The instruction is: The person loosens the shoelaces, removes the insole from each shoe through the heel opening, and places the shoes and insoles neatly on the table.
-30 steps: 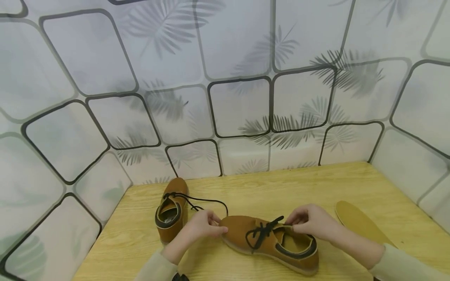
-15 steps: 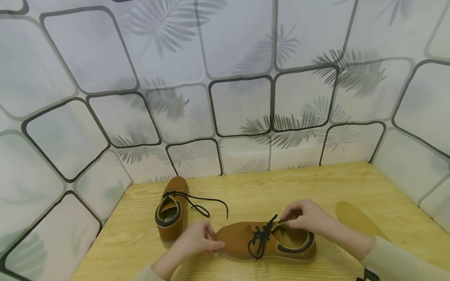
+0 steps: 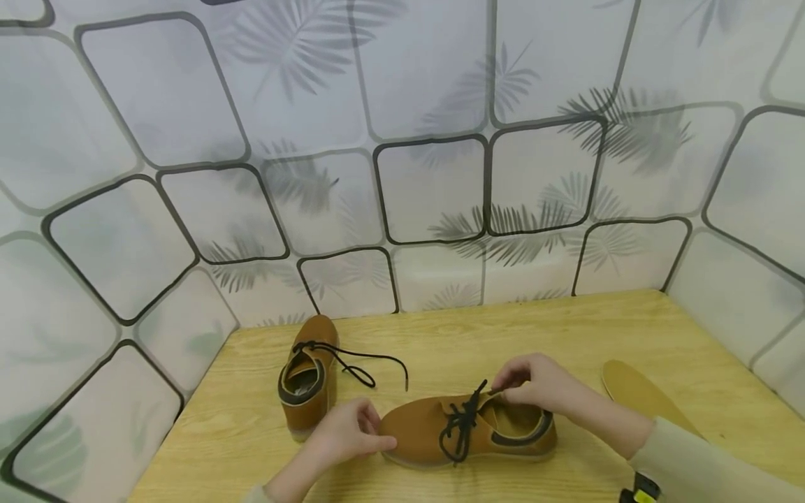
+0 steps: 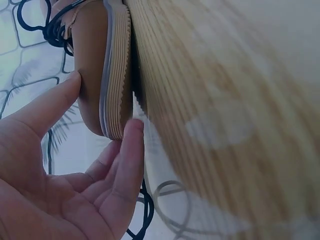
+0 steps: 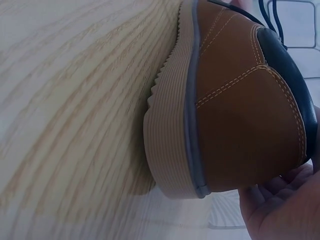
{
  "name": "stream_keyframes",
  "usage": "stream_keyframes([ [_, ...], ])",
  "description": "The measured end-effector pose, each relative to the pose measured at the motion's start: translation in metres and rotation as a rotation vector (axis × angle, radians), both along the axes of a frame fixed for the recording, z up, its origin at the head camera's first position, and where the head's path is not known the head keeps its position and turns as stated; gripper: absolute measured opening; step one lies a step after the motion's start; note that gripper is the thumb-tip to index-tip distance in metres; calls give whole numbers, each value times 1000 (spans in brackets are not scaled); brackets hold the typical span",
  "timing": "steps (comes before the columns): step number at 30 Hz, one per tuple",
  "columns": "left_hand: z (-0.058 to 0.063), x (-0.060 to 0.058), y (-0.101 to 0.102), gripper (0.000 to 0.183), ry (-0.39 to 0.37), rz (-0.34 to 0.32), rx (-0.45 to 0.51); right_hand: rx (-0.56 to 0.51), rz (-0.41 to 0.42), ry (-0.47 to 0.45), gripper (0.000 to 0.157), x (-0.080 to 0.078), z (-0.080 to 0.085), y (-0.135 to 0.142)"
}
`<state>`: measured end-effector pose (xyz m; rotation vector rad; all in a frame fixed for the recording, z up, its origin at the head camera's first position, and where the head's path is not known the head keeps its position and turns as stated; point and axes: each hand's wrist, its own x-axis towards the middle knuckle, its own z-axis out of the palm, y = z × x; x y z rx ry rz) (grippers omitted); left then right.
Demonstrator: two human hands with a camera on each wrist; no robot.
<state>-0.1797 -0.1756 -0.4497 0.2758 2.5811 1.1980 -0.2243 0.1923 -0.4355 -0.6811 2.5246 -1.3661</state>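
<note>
A brown lace-up shoe with black laces lies on the table, its toe to the left and its opening to the right. My left hand holds the toe; in the left wrist view the thumb presses the upper while the fingers reach the sole's front edge. My right hand grips the far side of the shoe's collar. In the right wrist view, the heel hides most of that hand's fingers. The other brown shoe stands at the left, its toe toward the wall.
A tan insole lies on the wooden table at the right, partly behind my right forearm. A loose black lace trails from the left shoe. Patterned sheeting encloses the table's back and sides.
The held shoe has turned so its heel swings away from me, and it has slid slightly left. Both hands have moved with it. The left shoe stays in place.
</note>
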Motion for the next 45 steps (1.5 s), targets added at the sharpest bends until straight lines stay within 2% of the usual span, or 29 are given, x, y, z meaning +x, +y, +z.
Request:
stream_keyframes([
  [4, -1, 0, -2, 36, 37, -5, 6, 7, 11, 26, 17, -1, 0, -4],
  [11, -3, -1, 0, 40, 51, -24, 63, 37, 37, 79, 14, -4, 5, -9],
  [15, -2, -2, 0, 41, 57, -19, 62, 37, 54, 92, 11, -4, 10, -12],
  [21, 0, -3, 1, 41, 54, -5, 57, 45, 53, 143, 9, -3, 15, -18],
  [31, -3, -1, 2, 41, 48, -6, 86, 31, 55, 163, 8, 4, 19, -34],
  [38, -4, 1, 3, 43, 38, -3, 103, 21, 85, 242, 9, 4, 22, -44],
  [40, -4, 1, 3, 43, 37, -3, 103, -2, 91, 201, 9, 4, 23, -46],
  [45, -4, 2, 4, 43, 41, -6, 99, -61, 100, 30, 9, 0, 21, -48],
])
